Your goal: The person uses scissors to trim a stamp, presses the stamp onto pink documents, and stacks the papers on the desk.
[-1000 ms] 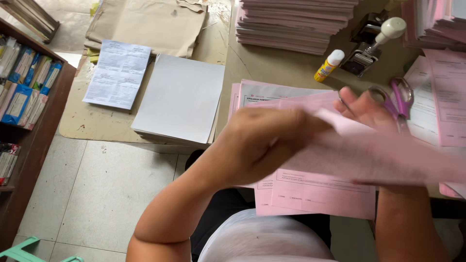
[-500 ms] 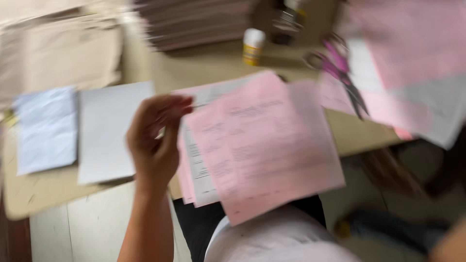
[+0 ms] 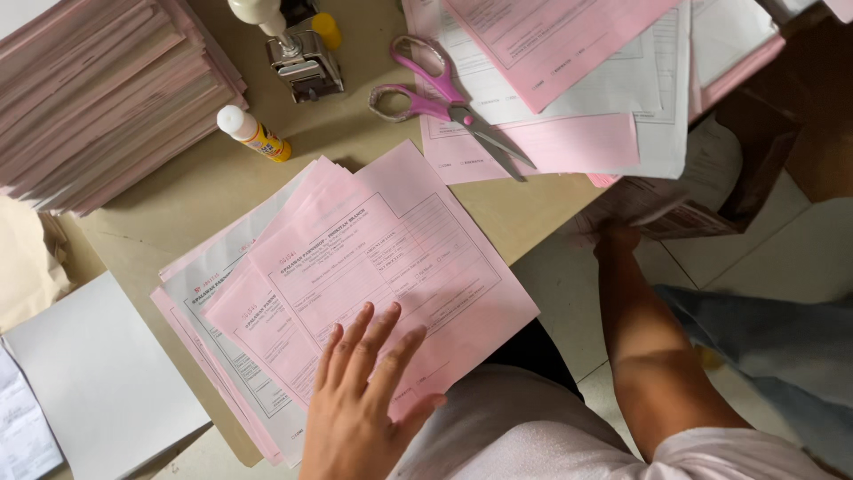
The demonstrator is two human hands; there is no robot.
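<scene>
My left hand [image 3: 364, 400] lies flat, fingers spread, on the near corner of a fanned pile of pink and white printed forms [image 3: 382, 249] at the front edge of the wooden table [image 3: 200, 191]. My right arm stretches down past the table's right edge. My right hand [image 3: 616, 238] sits at a bundle of papers [image 3: 662, 209] inside an open cardboard box [image 3: 755, 151] on the floor. The fingers are hidden among the sheets, so its grip does not show.
Pink-handled scissors [image 3: 444, 100] lie on another spread of pink and white forms [image 3: 569, 71] at the back right. A glue stick [image 3: 253, 133], a metal stamping device [image 3: 300, 53] and a tall stack of pink sheets [image 3: 98, 98] stand behind. White blank sheets [image 3: 98, 382] lie at the left.
The pink sheets held in both hands a second ago now lie on the pile. My left hand has moved onto its near corner, and my right arm has dropped toward the box.
</scene>
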